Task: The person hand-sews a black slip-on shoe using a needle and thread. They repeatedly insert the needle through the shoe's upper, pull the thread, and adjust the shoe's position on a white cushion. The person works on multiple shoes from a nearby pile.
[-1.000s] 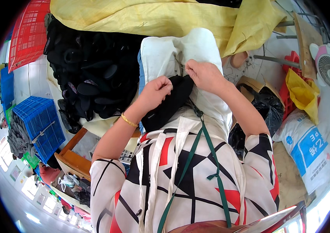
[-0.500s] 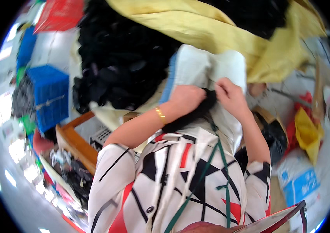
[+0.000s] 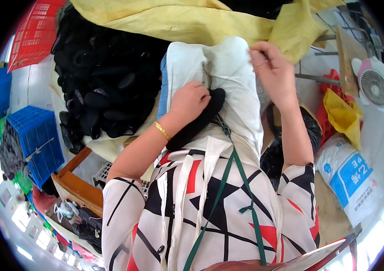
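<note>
My left hand is closed on a long, narrow black sock-like fabric piece, which lies slanting across my lap. Its rounded far end sticks out past my fingers. Under it a white cloth with a blue edge covers my legs. To the right, raised beside the cloth's edge, my right hand has its fingers drawn together in a pinch; whatever they hold is too small to make out. A green cord hangs down my front to a small dark object near the black piece.
A big heap of similar black pieces lies at the left, with yellow cloth beyond it. Farther left are a blue crate, a red crate and a wooden drawer. On the right are a fan, a black bag and a white-and-blue sack.
My right hand has left the black piece and moved up and to the right. My left hand keeps hold of it, and more of its far end shows. The head view has shifted.
</note>
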A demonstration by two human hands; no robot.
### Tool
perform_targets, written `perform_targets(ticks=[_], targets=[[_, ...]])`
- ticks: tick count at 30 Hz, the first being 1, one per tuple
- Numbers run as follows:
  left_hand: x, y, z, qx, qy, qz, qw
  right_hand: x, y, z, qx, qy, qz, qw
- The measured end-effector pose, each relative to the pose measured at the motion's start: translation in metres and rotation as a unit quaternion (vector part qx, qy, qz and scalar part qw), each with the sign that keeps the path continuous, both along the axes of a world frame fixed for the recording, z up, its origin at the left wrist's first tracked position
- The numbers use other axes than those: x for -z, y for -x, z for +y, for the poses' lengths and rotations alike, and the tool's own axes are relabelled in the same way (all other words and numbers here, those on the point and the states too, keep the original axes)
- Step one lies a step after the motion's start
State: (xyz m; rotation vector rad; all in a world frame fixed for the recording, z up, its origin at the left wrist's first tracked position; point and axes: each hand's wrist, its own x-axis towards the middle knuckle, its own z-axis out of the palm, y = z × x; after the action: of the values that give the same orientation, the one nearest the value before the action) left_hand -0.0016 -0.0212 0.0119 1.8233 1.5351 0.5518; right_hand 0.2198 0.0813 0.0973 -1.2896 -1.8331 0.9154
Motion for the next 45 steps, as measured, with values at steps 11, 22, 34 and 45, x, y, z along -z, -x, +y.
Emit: perform_targets(ticks=[11, 22, 34, 45], targets=[[0.027, 0.011, -0.007, -0.165, 0.201, -0.206, 0.943, 0.052, 0.018, -0.102, -0.301, 0.207, -0.414, 0.834], [0.018, 0.012, -0.005, -0.214, 0.291, -0.289, 0.887, 0.031, -0.006, -0.061, -0.165, 0.166, -0.198, 0.952], [0.014, 0.013, -0.003, -0.224, 0.316, -0.303, 0.871, 0.038, 0.039, -0.035, -0.285, 0.044, -0.353, 0.89], [0.018, 0.011, -0.003, -0.241, 0.302, -0.313, 0.868, 0.048, 0.043, -0.035, -0.291, 0.04, -0.333, 0.896]])
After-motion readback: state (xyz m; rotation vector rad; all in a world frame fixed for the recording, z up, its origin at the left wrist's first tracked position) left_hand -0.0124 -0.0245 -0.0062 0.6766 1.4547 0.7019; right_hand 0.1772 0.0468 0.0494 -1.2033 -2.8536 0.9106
